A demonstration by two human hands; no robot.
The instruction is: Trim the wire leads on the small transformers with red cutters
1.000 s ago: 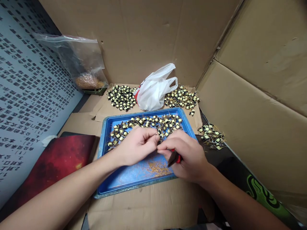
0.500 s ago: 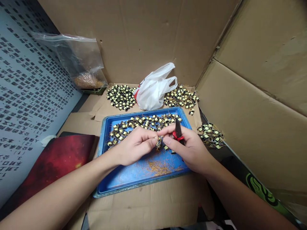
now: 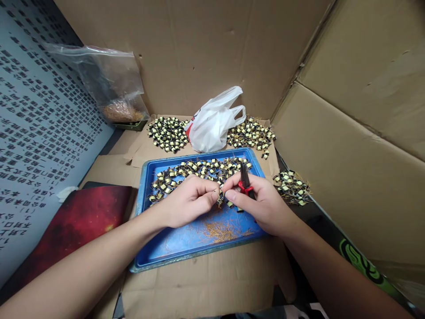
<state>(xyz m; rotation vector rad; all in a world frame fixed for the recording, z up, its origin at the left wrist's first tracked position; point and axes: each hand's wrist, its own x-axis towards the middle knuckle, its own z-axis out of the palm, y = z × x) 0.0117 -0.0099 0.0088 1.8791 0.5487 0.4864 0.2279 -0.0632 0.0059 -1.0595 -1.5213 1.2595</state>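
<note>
Over the blue tray (image 3: pixel 172 246), my left hand (image 3: pixel 191 201) pinches a small coil component with wire leads (image 3: pixel 220 200) between thumb and fingertips. My right hand (image 3: pixel 267 206) is closed around red-handled pliers (image 3: pixel 245 177), their dark jaws pointing up and away from me. Its thumb and index finger meet at the component's thin copper-coloured wires, close to my left fingertips. Much of the component is hidden by my fingers. Many similar yellow-and-black coil components (image 3: pixel 172 173) lie across the far half of the tray. Nearer to me is a scatter of wire clippings (image 3: pixel 219 231).
Behind the tray, a white plastic bag (image 3: pixel 212 126) sits between two component heaps (image 3: pixel 168 134) (image 3: pixel 254 135). Another heap (image 3: pixel 292 187) lies at right. A clear zip bag (image 3: pixel 121 108) of copper-coloured bits stands back left. Cardboard walls (image 3: pixel 206 53) enclose the back and right.
My right fingertips have shifted slightly, and a wire now shows between them and my left hand. The pliers have tilted a little left. My left hand stays nearly still.
</note>
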